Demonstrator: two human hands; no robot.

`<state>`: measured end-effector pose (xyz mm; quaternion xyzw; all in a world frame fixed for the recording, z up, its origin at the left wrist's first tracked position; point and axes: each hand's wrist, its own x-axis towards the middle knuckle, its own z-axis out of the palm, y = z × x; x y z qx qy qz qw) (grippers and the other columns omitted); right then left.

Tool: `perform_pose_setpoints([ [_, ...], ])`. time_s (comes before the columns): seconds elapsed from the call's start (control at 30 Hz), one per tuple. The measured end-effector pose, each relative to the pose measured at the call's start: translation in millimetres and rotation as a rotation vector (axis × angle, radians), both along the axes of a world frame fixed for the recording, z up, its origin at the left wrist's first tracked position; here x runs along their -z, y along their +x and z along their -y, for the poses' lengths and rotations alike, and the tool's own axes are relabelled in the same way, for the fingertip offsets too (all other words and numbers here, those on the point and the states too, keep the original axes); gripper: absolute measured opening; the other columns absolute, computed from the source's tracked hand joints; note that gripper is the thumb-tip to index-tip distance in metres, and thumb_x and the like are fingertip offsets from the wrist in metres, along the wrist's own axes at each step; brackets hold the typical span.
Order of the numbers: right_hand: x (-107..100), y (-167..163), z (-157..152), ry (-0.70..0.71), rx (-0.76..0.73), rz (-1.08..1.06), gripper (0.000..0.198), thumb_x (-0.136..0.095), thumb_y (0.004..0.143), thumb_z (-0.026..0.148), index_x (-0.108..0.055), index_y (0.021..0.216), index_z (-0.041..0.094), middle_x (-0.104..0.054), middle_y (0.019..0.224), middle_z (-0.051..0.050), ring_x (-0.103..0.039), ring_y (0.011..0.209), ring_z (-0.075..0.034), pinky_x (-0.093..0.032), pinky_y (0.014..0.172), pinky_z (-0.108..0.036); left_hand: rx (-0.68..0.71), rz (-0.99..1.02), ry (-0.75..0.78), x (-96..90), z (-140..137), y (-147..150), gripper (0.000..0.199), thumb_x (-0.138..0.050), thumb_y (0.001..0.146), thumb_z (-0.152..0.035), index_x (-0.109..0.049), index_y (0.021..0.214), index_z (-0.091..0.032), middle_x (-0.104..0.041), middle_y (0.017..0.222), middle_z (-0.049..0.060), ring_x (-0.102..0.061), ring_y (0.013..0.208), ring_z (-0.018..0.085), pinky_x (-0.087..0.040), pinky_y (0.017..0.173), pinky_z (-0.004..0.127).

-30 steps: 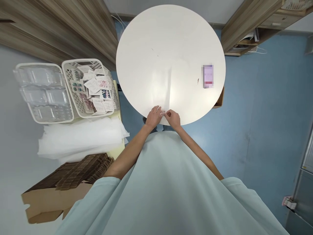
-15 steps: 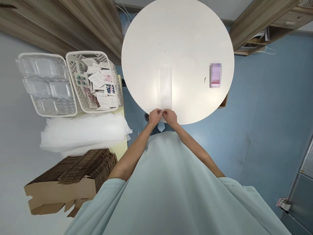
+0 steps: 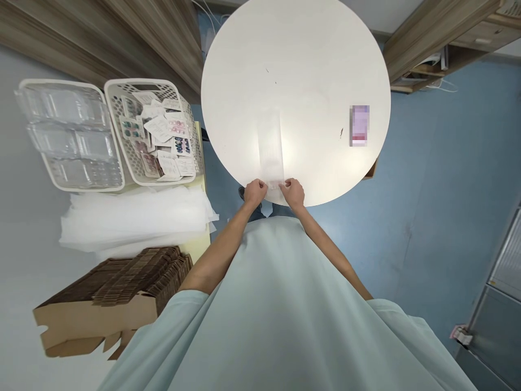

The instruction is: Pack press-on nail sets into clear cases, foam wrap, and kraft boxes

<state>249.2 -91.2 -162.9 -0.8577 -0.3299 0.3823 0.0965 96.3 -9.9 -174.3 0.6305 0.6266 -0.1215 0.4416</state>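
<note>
A long, narrow, translucent white plastic strip (image 3: 269,138) lies on the round white table (image 3: 317,60), its near end at the table's front edge. At the left corner of that end, my left hand (image 3: 254,193) is closed, thumb and finger pinching the strip. My right hand (image 3: 293,194) pinches the opposite corner. Between the hands the near end shows faint creases. Whether the strip is a single sheet or a bag cannot be made out.
A blurred-out purple item (image 3: 359,125) lies at the table's right. To the left are a basket of blister packs (image 3: 157,133), a basket of clear plastic trays (image 3: 75,136), white sheets (image 3: 138,220) and folded brown cardboard boxes (image 3: 101,317). Wooden cabinets (image 3: 163,38) stand behind.
My hands, close together before, have moved apart to the two corners of the strip's near end. The strip has shifted slightly left on the table.
</note>
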Motion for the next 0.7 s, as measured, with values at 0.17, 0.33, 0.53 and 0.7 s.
perform_pose_setpoints([
  [0.17, 6, 5, -5, -0.068, 0.022, -0.074, 0.025, -0.068, 0.099, 0.047, -0.070, 0.103, 0.022, -0.077, 0.113, -0.009, -0.071, 0.108, -0.026, -0.055, 0.092, -0.037, 0.038, -0.025, 0.007, -6.1, 1, 3, 0.020, -0.051, 0.104, -0.026, -0.070, 0.103, -0.022, -0.079, 0.111, 0.011, -0.071, 0.104, 0.027, -0.053, 0.091, 0.037],
  [0.33, 4, 4, -11, -0.066, 0.077, -0.108, 0.022, -0.071, 0.096, 0.045, -0.066, 0.092, 0.024, -0.079, 0.107, -0.006, -0.072, 0.104, -0.025, -0.054, 0.088, -0.034, 0.204, -0.084, 0.068, -13.2, 1, 7, 0.027, -0.043, 0.107, -0.025, -0.068, 0.112, -0.019, -0.075, 0.119, 0.017, -0.070, 0.111, 0.031, -0.054, 0.095, 0.041],
  [0.53, -5, 6, -18, -0.111, 0.131, -0.183, 0.026, -0.073, 0.094, 0.044, -0.060, 0.082, 0.024, -0.077, 0.086, -0.002, -0.075, 0.079, -0.020, -0.054, 0.078, -0.030, 0.342, -0.126, 0.110, -20.1, 0, 4, 0.031, -0.039, 0.107, -0.023, -0.067, 0.120, -0.015, -0.071, 0.123, 0.020, -0.068, 0.117, 0.034, -0.055, 0.098, 0.045],
  [0.7, -9, 7, -21, -0.141, 0.139, -0.177, 0.024, -0.073, 0.094, 0.044, -0.063, 0.086, 0.024, -0.080, 0.092, -0.002, -0.078, 0.081, -0.021, -0.056, 0.079, -0.031, 0.354, 0.037, 0.316, -24.5, 6, 0, 0.044, -0.037, 0.103, -0.015, -0.059, 0.142, -0.012, -0.055, 0.157, 0.023, -0.054, 0.145, 0.034, -0.048, 0.117, 0.049],
])
